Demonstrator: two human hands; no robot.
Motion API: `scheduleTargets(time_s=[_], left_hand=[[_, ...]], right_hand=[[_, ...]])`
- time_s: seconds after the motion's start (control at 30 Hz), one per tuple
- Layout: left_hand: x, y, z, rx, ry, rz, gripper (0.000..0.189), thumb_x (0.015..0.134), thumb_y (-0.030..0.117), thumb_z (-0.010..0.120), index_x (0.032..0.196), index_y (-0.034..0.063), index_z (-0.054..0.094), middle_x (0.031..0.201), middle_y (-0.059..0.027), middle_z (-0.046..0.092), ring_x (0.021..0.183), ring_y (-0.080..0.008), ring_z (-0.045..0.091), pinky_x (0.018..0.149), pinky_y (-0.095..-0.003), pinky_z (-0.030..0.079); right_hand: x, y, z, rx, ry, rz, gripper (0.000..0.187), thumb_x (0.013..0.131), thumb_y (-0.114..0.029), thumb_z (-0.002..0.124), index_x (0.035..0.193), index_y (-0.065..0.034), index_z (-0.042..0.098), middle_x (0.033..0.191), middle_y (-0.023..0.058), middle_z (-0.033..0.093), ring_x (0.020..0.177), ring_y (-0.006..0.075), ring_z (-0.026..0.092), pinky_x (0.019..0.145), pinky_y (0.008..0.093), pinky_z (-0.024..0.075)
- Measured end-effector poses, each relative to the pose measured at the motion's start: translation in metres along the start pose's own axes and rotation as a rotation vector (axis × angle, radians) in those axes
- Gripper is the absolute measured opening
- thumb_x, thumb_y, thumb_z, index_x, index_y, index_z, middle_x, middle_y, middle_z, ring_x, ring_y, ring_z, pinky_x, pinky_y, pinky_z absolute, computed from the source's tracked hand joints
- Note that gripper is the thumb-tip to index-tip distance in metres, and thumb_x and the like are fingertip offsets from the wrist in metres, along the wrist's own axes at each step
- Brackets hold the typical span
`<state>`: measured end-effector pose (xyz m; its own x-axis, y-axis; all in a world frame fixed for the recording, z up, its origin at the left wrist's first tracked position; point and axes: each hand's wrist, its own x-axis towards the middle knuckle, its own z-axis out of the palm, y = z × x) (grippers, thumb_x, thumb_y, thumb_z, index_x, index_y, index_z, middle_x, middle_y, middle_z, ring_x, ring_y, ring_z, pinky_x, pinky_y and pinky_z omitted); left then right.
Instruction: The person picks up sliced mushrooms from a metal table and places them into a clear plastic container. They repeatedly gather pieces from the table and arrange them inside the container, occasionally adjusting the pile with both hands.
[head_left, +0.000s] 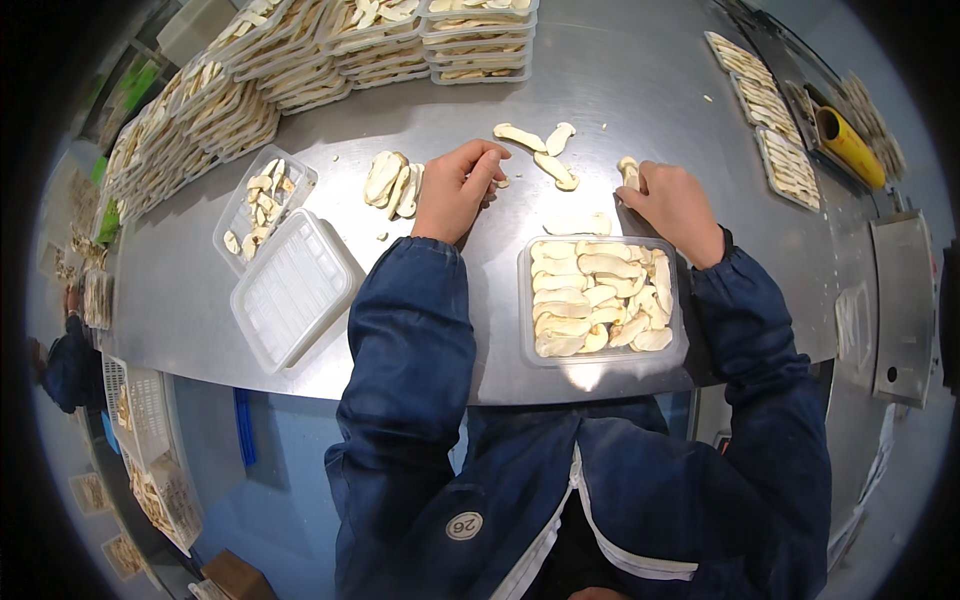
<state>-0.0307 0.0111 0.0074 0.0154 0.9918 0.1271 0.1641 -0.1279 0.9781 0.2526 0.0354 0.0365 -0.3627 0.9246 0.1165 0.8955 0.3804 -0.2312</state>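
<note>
A clear plastic tray (526, 300) filled with overlapping mushroom slices lies before me on the steel table. My right hand (671, 206) is above its upper right corner, its fingers closed on a mushroom slice (628, 171). To the upper left of the tray, my left hand (463, 187) has its fingertips drawn together by a small pale piece (503, 182); whether it grips this I cannot tell. Left of that hand is a small pile of mushroom slices (385, 178). A few loose slices (556, 171) lie between the hands, and another slice (577, 223) lies just beyond the tray.
Stacked trays of slices (480, 45) line the table's far left side. At left, a tray with small pieces (225, 217) touches stacked empty trays (296, 289). Filled trays (784, 169) and a yellow roll (851, 146) are at right. A co-worker's sleeve (67, 367) shows far left.
</note>
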Motion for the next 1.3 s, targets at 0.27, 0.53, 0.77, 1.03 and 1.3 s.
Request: scheduleTargets(time_s=[0.27, 0.53, 0.77, 1.03, 1.3], left_hand=[[0.001, 0.002, 0.0, 0.029, -0.012, -0.013, 0.024, 0.1, 0.019, 0.052, 0.1, 0.0018, 0.068, 0.073, 0.0007, 0.062, 0.063, -0.0046, 0.054, 0.058, -0.02, 0.045], [0.0, -0.002, 0.002, -0.038, -0.003, -0.006, 0.022, 0.099, 0.018, 0.054, 0.099, 0.0021, 0.069, 0.072, -0.0014, 0.063, 0.063, -0.0058, 0.055, 0.057, -0.0216, 0.046], [0.001, -0.003, 0.001, -0.008, 0.005, 0.015, 0.021, 0.098, 0.017, 0.054, 0.099, 0.0026, 0.07, 0.071, -0.0022, 0.065, 0.062, -0.0062, 0.056, 0.056, -0.0226, 0.046], [0.0, 0.0, 0.002, -0.019, -0.018, -0.027, 0.023, 0.101, 0.02, 0.053, 0.103, 0.0027, 0.069, 0.076, 0.0016, 0.062, 0.065, -0.0047, 0.053, 0.059, -0.0198, 0.045], [-0.002, -0.002, 0.0, -0.02, -0.006, -0.016, 0.023, 0.101, 0.019, 0.053, 0.101, 0.0027, 0.068, 0.074, 0.0013, 0.061, 0.063, -0.0047, 0.053, 0.057, -0.0198, 0.045]], right_hand=[[-0.008, 0.008, -0.002, 0.058, 0.052, -0.12, 0.018, 0.078, -0.015, 0.065, 0.083, 0.0023, 0.06, 0.083, 0.0205, 0.059, 0.077, 0.0385, 0.059, 0.068, 0.0435, 0.0481], [-0.081, -0.051, -0.039, 0.246, -0.053, -0.156, 0.021, 0.078, -0.01, 0.069, 0.092, -0.0014, 0.055, 0.085, 0.016, 0.056, 0.079, 0.0356, 0.058, 0.069, 0.0416, 0.0474], [-0.101, -0.054, -0.02, 0.154, 0.019, -0.198, 0.022, 0.077, -0.007, 0.068, 0.092, -0.0008, 0.055, 0.087, 0.0153, 0.055, 0.082, 0.0335, 0.057, 0.071, 0.0405, 0.0482], [-0.101, -0.054, -0.015, 0.153, 0.027, -0.215, 0.019, 0.077, -0.006, 0.067, 0.09, 0.0005, 0.055, 0.087, 0.0156, 0.054, 0.082, 0.0332, 0.056, 0.073, 0.0402, 0.048], [-0.059, -0.036, -0.03, 0.157, 0.122, -0.246, 0.018, 0.081, -0.01, 0.068, 0.094, -0.0032, 0.059, 0.087, 0.0137, 0.057, 0.082, 0.0343, 0.059, 0.071, 0.0413, 0.0481]])
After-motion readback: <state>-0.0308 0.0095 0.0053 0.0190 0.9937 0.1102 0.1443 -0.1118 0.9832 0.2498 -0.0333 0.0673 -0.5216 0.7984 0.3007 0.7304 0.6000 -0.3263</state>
